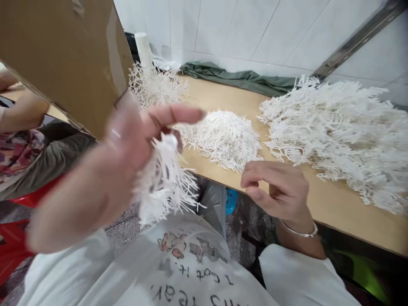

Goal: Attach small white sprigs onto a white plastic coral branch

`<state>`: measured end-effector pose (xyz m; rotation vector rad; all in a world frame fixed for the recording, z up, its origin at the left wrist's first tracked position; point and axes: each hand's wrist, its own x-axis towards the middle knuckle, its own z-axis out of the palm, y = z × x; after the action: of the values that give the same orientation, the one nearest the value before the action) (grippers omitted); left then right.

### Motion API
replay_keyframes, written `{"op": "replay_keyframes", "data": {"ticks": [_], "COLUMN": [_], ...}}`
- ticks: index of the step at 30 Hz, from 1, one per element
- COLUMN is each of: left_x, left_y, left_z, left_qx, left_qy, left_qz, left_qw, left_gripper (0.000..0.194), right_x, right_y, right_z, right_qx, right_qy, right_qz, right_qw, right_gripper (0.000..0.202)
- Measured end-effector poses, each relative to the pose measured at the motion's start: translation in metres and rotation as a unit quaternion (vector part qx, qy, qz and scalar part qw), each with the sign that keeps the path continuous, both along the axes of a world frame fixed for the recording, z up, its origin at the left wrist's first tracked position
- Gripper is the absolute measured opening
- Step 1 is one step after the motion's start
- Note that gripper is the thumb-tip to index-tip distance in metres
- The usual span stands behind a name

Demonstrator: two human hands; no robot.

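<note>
Shirt (pixel 143 265) — "I Got it." — left hand (pixel 135 136) holding strands (pixel 172 180)

Your left hand (pixel 129 138), centre-left, holds white strands (pixel 168 182); your right hand (pixel 283 185), right of centre, is curled near the bench (pixel 207 91).

I log a white thin-stranded bunch (pixel 170 180), white low strand pile (pixel 228 138), white tangled strand heap (pixel 338 127). Plain tan flat tabletop (pixel 219 94), brown cardboard panel (pixel 63 51), dark green crumpled cloth (pixel 236 79), white tiled wall (pixel 242 34) with greyish lines, silver round bangle (pixel 301 234), white fabric shirt (pixel 130 272) with orange-and-grey cartoon print, dark lettering.
</note>
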<state>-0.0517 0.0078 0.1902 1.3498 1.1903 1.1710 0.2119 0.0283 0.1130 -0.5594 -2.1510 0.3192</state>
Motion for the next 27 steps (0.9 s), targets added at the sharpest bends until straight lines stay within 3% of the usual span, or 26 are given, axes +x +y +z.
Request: {"op": "replay_keyframes", "data": {"ticks": [1,3,6,7,10,13,16,21,24,27], "left_x": [0.009,0.027,0.049,0.054,0.064,0.066,0.068,0.076,0.084,0.09], "left_y": [-0.009,-0.021,-0.025,-0.023,-0.015,-0.007,-0.003,-0.005,-0.009,-0.013], "left_z": [-0.015,-0.047,-0.089,-0.098,-0.116,-0.126,-0.143,-0.178,-0.189,-0.19], "left_qx": [-0.014,-0.038,-0.034,-0.067,-0.139,-0.167,-0.205,-0.264,-0.295,-0.287], "left_qy": [-0.034,-0.151,-0.291,-0.314,-0.357,-0.379,-0.372,-0.3,-0.245,-0.18], "left_qz": [-0.064,-0.125,-0.086,-0.097,-0.123,-0.12,-0.149,-0.19,-0.248,-0.337], "left_qw": [0.997,0.98,0.952,0.942,0.915,0.902,0.893,0.897,0.889,0.879], "left_gripper": [0.069,0.065,0.054,0.053,0.051,0.046,0.04,0.039,0.045,0.058], "right_x": [-0.004,-0.015,-0.032,-0.036,-0.04,-0.034,-0.025,-0.009,-0.003,-0.003], "right_y": [-0.005,-0.014,-0.022,-0.024,-0.027,-0.031,-0.038,-0.045,-0.046,-0.047], "right_z": [-0.004,-0.016,-0.037,-0.043,-0.061,-0.078,-0.092,-0.104,-0.11,-0.115], "right_qx": [-0.02,-0.047,-0.078,-0.09,-0.163,-0.25,-0.301,-0.361,-0.435,-0.532], "right_qy": [0.011,0.022,0.019,0.012,-0.017,-0.017,0.052,0.161,0.235,0.375], "right_qz": [0.015,0.031,-0.011,-0.036,-0.067,-0.029,-0.018,-0.083,-0.099,-0.076], "right_qw": [1.0,0.998,0.997,0.995,0.984,0.968,0.952,0.915,0.863,0.756], "right_gripper": [0.026,0.038,0.048,0.045,0.03,0.027,0.028,0.032,0.04,0.048]}}
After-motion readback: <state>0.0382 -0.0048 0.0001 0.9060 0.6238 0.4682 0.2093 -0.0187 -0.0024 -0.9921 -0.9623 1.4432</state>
